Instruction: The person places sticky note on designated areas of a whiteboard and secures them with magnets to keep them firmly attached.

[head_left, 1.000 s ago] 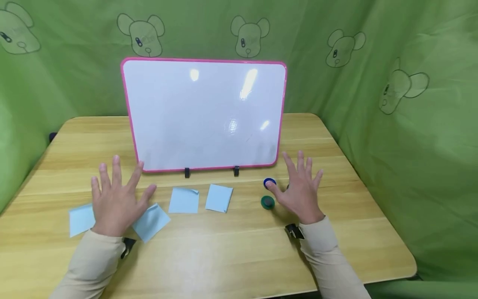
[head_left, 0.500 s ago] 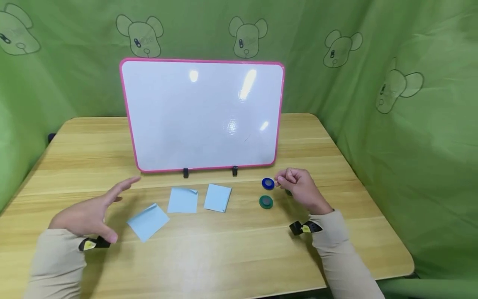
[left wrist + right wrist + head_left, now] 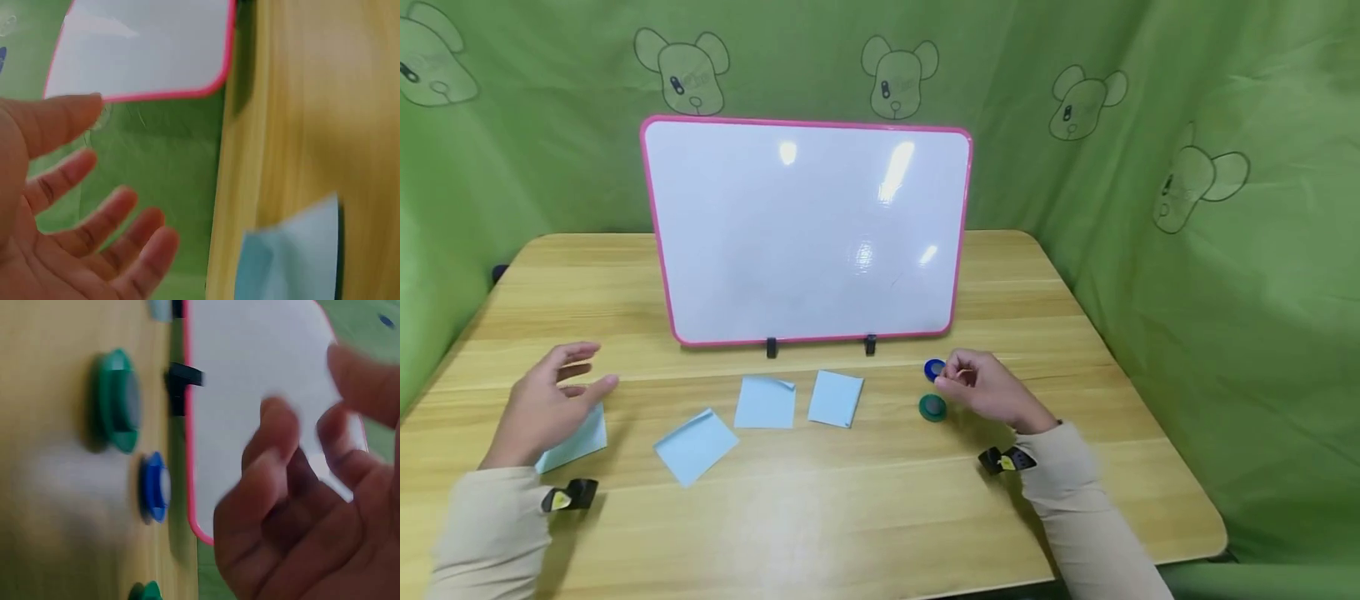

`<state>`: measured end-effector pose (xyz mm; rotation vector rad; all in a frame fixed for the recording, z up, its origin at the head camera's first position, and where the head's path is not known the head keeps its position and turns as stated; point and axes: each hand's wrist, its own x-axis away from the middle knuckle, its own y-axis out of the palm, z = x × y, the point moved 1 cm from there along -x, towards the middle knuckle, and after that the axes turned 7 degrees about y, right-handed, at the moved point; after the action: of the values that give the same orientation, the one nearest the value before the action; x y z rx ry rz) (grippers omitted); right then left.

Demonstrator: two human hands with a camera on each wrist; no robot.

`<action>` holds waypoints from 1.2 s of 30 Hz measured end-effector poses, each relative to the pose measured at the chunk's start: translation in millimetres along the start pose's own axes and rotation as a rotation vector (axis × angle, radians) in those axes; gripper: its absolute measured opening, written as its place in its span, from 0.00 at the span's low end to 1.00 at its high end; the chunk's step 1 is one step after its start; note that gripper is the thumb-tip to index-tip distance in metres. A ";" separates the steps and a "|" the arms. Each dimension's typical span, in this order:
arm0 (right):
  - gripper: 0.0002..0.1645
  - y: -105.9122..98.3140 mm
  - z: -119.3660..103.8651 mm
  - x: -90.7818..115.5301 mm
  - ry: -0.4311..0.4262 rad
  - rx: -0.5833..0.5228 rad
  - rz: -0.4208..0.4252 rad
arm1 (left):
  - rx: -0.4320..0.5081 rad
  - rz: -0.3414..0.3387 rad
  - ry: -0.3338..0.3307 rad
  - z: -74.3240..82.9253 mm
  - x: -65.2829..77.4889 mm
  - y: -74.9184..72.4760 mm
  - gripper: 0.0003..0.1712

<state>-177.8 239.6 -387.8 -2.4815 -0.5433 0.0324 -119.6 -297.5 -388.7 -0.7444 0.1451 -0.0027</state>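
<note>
My left hand [image 3: 546,408] hovers above the leftmost light-blue paper square [image 3: 576,442], partly covering it in the head view. Its fingers are loosely bent and the thumb stands apart, with nothing held, as the left wrist view shows. My right hand [image 3: 996,392] is over the right of the table beside a blue round magnet [image 3: 933,369] and a green round magnet [image 3: 932,407]. Its fingers curl loosely, thumb apart from them in the right wrist view, holding nothing. Another green magnet [image 3: 150,592] shows at that view's lower edge; the right hand hides it in the head view.
A pink-framed whiteboard [image 3: 805,233] stands upright at the back on black feet [image 3: 870,344]. Further light-blue paper squares lie in front of it: one tilted [image 3: 696,447], one in the middle [image 3: 765,402], one to the right [image 3: 836,398]. Green curtain [image 3: 1262,333] surrounds the wooden table [image 3: 850,517].
Both hands were spread palm down a second ago. The left has turned on its side and shifted left; the right has curled its fingers. Paper squares and magnets have stayed in place.
</note>
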 end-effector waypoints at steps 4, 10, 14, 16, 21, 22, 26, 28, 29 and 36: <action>0.07 9.9 -1.5 -4.3 0.039 0.189 0.098 | -0.107 -0.113 -0.063 -14.8 1.4 -9.6 0.54; 0.11 15.2 -3.8 -6.5 0.087 0.299 0.057 | -0.243 -0.188 -0.140 -32.5 8.1 -22.1 0.58; 0.14 16.7 -2.8 -7.9 0.118 0.354 0.009 | -0.325 -0.205 -0.161 -40.6 10.9 -27.0 0.55; 0.15 17.8 -2.2 -8.4 0.133 0.377 -0.005 | -0.349 -0.222 -0.176 -43.8 11.2 -28.9 0.54; 0.15 20.2 0.0 -8.6 0.166 0.417 -0.026 | -0.369 -0.276 -0.177 -49.5 11.4 -30.0 0.50; 0.15 20.7 0.5 -8.5 0.172 0.417 -0.028 | -0.367 -0.287 -0.168 -50.3 11.5 -29.6 0.49; 0.15 22.1 2.7 -8.3 0.174 0.428 -0.041 | -0.365 -0.305 -0.148 -51.0 11.6 -27.7 0.43; 0.15 22.6 3.2 -8.1 0.163 0.432 -0.050 | -0.359 -0.305 -0.140 -51.3 11.9 -27.1 0.39; 0.16 22.9 3.5 -8.1 0.153 0.437 -0.058 | -0.359 -0.298 -0.135 -51.2 11.8 -27.0 0.37; 0.19 24.7 4.4 -7.5 0.117 0.457 -0.096 | -0.326 -0.272 -0.098 -53.9 14.6 -23.0 0.26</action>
<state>-176.1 220.8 -405.9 -1.9978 -0.5359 -0.0240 -111.1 -351.6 -414.2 -1.0835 -0.0525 -0.2055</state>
